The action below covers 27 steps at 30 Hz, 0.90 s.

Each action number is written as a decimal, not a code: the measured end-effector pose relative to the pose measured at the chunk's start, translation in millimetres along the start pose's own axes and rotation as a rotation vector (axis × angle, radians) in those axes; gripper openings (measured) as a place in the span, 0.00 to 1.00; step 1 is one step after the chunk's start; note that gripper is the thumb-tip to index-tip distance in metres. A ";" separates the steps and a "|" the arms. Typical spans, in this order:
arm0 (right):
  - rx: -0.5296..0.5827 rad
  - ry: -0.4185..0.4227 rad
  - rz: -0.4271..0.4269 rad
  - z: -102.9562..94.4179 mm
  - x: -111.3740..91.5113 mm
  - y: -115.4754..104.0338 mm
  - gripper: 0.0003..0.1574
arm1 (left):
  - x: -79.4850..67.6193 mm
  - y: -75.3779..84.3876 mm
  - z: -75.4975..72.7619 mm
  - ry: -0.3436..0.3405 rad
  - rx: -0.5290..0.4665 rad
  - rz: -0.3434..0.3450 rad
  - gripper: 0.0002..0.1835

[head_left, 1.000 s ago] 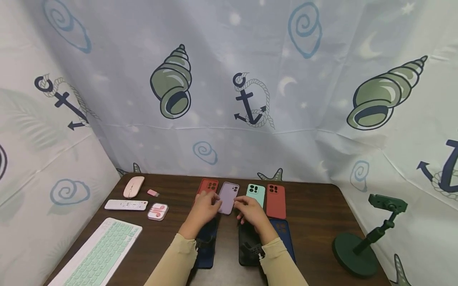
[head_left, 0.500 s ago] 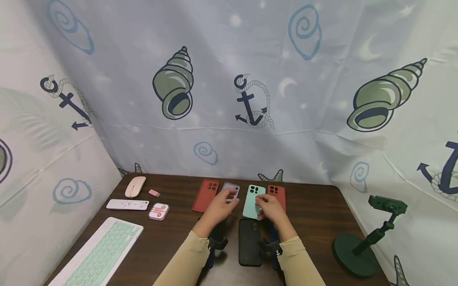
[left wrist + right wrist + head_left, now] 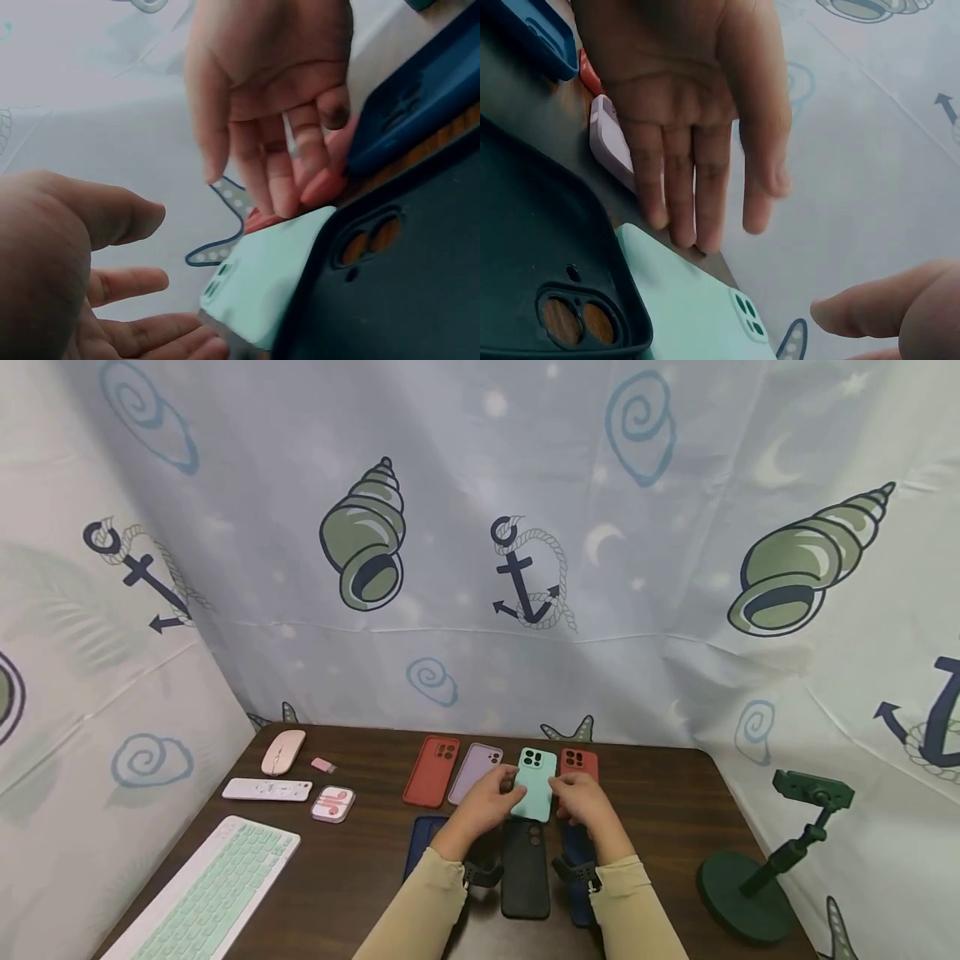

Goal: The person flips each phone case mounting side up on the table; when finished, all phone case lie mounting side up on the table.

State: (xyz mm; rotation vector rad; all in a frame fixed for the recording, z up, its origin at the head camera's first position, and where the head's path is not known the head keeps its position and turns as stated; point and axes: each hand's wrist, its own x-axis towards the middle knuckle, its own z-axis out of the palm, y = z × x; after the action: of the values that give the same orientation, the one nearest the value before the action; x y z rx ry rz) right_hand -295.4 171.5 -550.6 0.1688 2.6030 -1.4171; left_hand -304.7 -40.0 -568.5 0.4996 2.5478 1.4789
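A mint green phone case (image 3: 534,793) lies back up on the table between my two hands. My left hand (image 3: 483,806) is at its left side, fingers fairly straight and thumb apart. At its right side is my right hand (image 3: 587,802), with its fingers loosely extended. In the left wrist view the right hand's fingertips come close to the mint case (image 3: 262,277); whether they touch it I cannot tell. A lavender phone case (image 3: 472,768) lies left of it. Right of it, a red phone case (image 3: 579,762) is partly behind my right hand. Below lies a black phone case (image 3: 525,872).
Another red case (image 3: 431,772) is further left. Dark blue cases (image 3: 422,839) lie partly under both forearms. On the left are a mouse (image 3: 283,752), a remote (image 3: 267,789), a USB stick (image 3: 323,765), an earphone box (image 3: 333,803) and a keyboard (image 3: 217,885). A green stand (image 3: 750,893) is at right.
Both hands have moved right, from the lavender case to the sides of the mint case. The left red and lavender cases are now uncovered, and the left hand is nearer the right one.
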 end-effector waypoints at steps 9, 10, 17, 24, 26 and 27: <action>-0.194 0.008 -0.048 10.2 4.7 -1.3 0.24 | -2.1 -3.5 14.1 0.022 0.051 0.037 0.32; -0.207 0.010 -0.051 10.8 5.1 -1.3 0.24 | -1.8 -4.0 15.3 0.026 0.049 0.039 0.33; -0.225 0.029 -0.072 8.9 7.2 -1.9 0.24 | 1.3 -6.2 17.4 0.024 0.075 0.044 0.34; -0.195 0.031 -0.076 8.1 8.5 -0.2 0.26 | 0.9 -8.2 16.3 0.005 0.094 0.025 0.33; -0.180 0.045 -0.085 7.9 8.4 0.0 0.26 | 0.7 -9.2 16.9 0.006 0.102 0.022 0.33; -0.177 0.052 -0.088 7.7 8.3 0.3 0.26 | 0.3 -9.6 17.2 0.009 0.108 0.024 0.32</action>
State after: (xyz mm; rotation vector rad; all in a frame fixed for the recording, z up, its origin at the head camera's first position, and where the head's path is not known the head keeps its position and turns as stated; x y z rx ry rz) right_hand -302.7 165.3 -556.7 0.0690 2.7934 -1.2152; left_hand -301.9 -30.2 -585.4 0.5413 2.6483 1.3590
